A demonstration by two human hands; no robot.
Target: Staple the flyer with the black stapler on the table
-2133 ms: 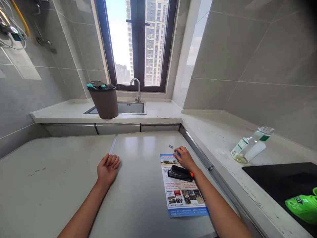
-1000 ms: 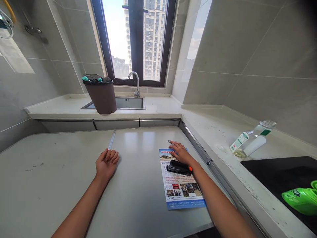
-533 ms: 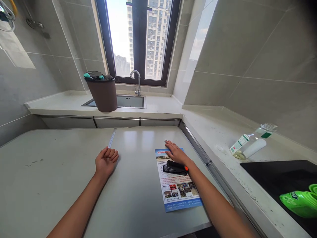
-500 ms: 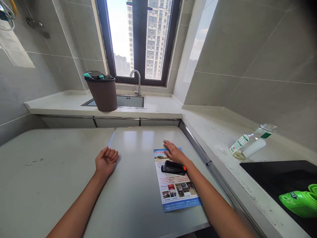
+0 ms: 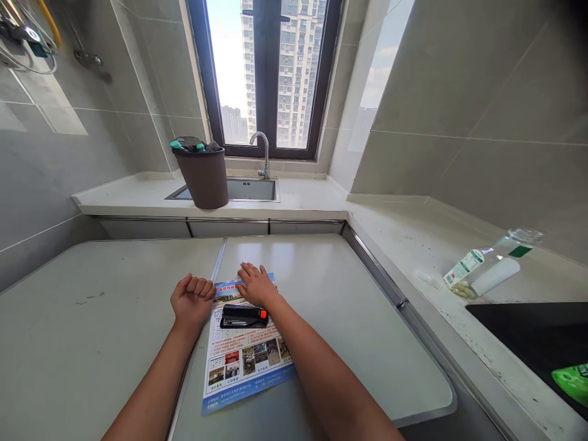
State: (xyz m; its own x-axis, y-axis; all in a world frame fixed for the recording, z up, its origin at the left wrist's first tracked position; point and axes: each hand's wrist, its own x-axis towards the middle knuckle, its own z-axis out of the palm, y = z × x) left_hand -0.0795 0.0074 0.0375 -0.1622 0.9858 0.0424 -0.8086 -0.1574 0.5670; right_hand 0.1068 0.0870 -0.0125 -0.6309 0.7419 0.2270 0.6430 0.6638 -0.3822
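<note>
On the pale tabletop, my left hand rests as a loose fist, with nothing showing between its curled fingers. Its knuckles are close to the left edge of a printed flyer. My right hand lies flat on the flyer's top edge, fingers spread. A black stapler with an orange end sits on the flyer, just below that hand's palm. At the right fingertips there is a tiny greyish bit, too small to make out clearly. My right wrist and forearm hide the flyer's right side.
A brown bin stands at the front edge of the sink, beside a tap. Along the right counter lean a glass bottle, a black panel and a green packet.
My right hand has moved left across the tabletop, and the flyer and stapler have slid with it. The staple strip seen above the flyer earlier is no longer there. My left hand stays a fist.
</note>
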